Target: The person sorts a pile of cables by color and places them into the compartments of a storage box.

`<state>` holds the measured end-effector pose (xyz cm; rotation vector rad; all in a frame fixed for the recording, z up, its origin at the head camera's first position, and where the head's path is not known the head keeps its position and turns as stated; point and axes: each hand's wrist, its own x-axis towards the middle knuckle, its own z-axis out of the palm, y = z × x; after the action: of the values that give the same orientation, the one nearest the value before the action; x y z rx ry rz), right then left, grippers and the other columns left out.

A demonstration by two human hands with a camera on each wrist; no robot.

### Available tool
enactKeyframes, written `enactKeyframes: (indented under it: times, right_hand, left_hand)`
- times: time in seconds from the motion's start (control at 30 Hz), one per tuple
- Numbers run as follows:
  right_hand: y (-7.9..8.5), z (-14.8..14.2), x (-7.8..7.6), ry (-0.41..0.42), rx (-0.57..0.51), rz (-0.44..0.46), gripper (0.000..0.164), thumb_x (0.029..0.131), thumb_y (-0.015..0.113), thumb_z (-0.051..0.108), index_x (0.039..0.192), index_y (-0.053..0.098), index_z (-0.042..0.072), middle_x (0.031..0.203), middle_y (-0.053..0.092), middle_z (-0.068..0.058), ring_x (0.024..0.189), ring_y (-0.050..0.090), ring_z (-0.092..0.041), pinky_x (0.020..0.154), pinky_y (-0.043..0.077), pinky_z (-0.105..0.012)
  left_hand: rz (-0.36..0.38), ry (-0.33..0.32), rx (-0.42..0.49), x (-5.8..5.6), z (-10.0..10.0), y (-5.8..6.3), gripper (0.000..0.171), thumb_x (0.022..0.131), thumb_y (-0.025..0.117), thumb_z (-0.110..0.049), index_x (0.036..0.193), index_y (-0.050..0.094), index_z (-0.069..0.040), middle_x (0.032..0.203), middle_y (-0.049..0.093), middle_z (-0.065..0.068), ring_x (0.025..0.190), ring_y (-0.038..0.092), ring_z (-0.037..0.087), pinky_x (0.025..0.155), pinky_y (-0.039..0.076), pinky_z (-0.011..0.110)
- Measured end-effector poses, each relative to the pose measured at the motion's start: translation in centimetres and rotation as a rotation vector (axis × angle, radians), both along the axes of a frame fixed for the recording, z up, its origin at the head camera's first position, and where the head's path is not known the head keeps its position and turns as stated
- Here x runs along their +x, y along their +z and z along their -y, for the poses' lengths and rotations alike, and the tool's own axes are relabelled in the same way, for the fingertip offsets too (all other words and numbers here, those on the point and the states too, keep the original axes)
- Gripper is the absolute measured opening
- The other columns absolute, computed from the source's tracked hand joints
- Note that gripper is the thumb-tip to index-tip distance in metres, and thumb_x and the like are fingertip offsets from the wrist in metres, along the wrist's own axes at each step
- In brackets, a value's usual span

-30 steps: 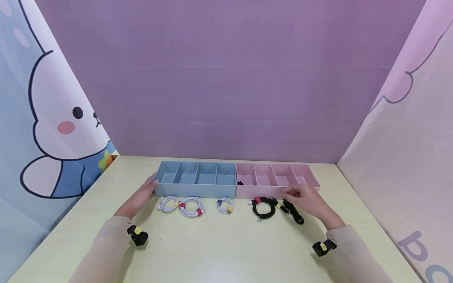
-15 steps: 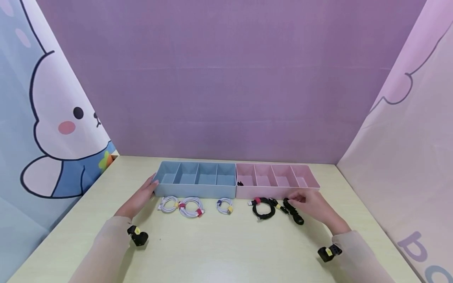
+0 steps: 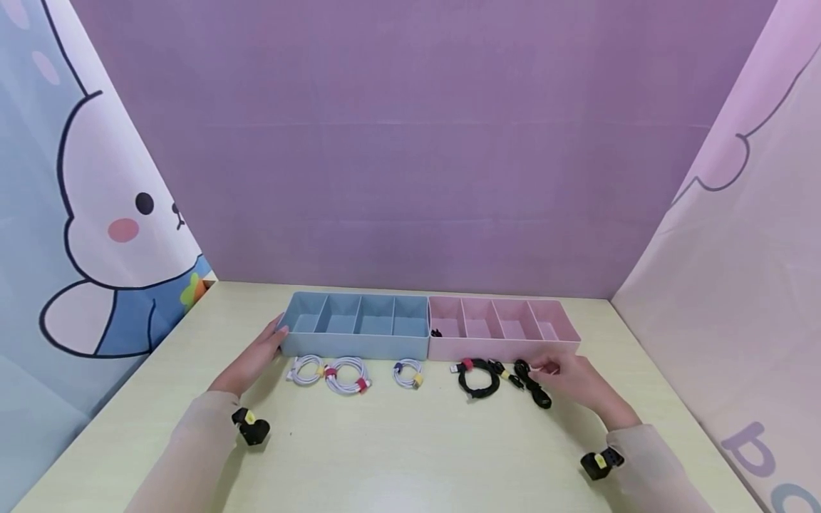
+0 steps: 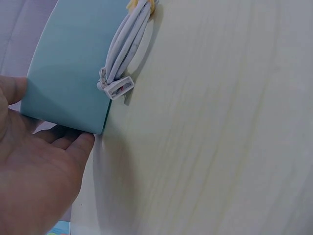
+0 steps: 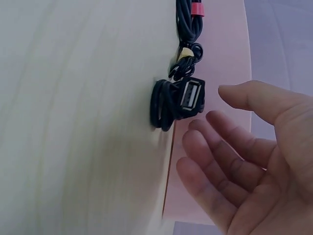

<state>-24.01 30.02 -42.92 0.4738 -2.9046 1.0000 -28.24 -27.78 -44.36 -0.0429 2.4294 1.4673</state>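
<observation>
My left hand (image 3: 253, 355) grips the left end of a blue divided storage box (image 3: 353, 347), thumb at its top edge and fingers against the end wall. My right hand (image 3: 571, 377) is near the right front of a pink divided box (image 3: 474, 349), fingers loosely bent and holding nothing. Just left of its fingertips lies a bundled black cable (image 3: 532, 385); the right wrist view shows its USB socket (image 5: 191, 95) facing the hand. Beside that lie a small black cable (image 3: 507, 374) with a yellow tie and a coiled black cable (image 3: 479, 393) with a red tie.
In front of the blue box lie a white cable (image 3: 301, 380) with a yellow tie, another white cable (image 3: 346, 389) with red ties, and a small white cable (image 3: 405, 383). A small black item (image 3: 436, 333) sits in the pink box's leftmost compartment. A purple backdrop (image 3: 410, 142) stands behind.
My right hand has drawn back from the pink box's front wall, down and to the right, beside the black USB cable. The left hand stays on the blue box.
</observation>
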Motion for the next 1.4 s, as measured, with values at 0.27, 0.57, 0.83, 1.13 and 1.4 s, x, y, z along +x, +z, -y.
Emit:
enactKeyframes:
  times: [0.27, 0.57, 0.83, 1.13, 1.4]
  right_hand:
    - [-0.49, -0.23, 0.27, -0.018, -0.003, 0.058, 0.024, 0.088, 0.078, 0.023, 0.102, 0.071, 0.006, 0.1, 0.07, -0.007, 0.085, 0.066, -0.016, 0.07, 0.053, -0.032]
    - [-0.48, -0.24, 0.39, -0.017, -0.01, 0.085, 0.023, 0.087, 0.079, 0.023, 0.099, 0.069, 0.006, 0.103, 0.071, -0.009, 0.087, 0.067, -0.018, 0.07, 0.054, -0.034]
    - [-0.57, -0.19, 0.42, -0.024, -0.018, 0.129, 0.031, 0.087, 0.079, 0.026, 0.103, 0.071, 0.001, 0.097, 0.072, -0.006, 0.084, 0.066, -0.017, 0.068, 0.054, -0.031]
    - [-0.59, -0.11, 0.46, -0.015, -0.007, 0.134, 0.03, 0.086, 0.08, 0.026, 0.102, 0.072, 0.001, 0.089, 0.07, -0.001, 0.075, 0.058, -0.014, 0.062, 0.049, -0.029]
    - [-0.58, -0.06, 0.42, -0.031, 0.015, 0.141, 0.029, 0.087, 0.079, 0.028, 0.099, 0.073, 0.002, 0.086, 0.068, 0.001, 0.075, 0.058, -0.014, 0.064, 0.05, -0.032]
  left_hand:
    - [0.008, 0.005, -0.007, 0.04, -0.09, 0.04, 0.07, 0.106, 0.019, -0.059, 0.159, -0.016, -0.03, 0.166, -0.012, 0.015, 0.149, 0.0, 0.047, 0.111, 0.002, 0.074]
    - [0.007, 0.003, -0.008, -0.01, -0.05, -0.04, 0.071, 0.105, 0.019, -0.061, 0.159, -0.016, -0.031, 0.166, -0.012, 0.015, 0.149, 0.001, 0.047, 0.111, 0.001, 0.075]
    - [-0.004, 0.0, -0.005, 0.15, -0.13, 0.13, 0.07, 0.106, 0.019, -0.059, 0.159, -0.016, -0.029, 0.166, -0.013, 0.015, 0.149, 0.0, 0.047, 0.112, 0.002, 0.073]
    - [0.003, 0.005, -0.009, 0.18, -0.16, 0.14, 0.071, 0.105, 0.019, -0.06, 0.159, -0.016, -0.03, 0.166, -0.013, 0.015, 0.149, -0.003, 0.047, 0.11, 0.001, 0.075]
    - [-0.001, 0.0, -0.002, 0.05, -0.06, 0.03, 0.071, 0.106, 0.019, -0.06, 0.159, -0.016, -0.03, 0.166, -0.013, 0.014, 0.149, -0.004, 0.046, 0.111, 0.0, 0.075]
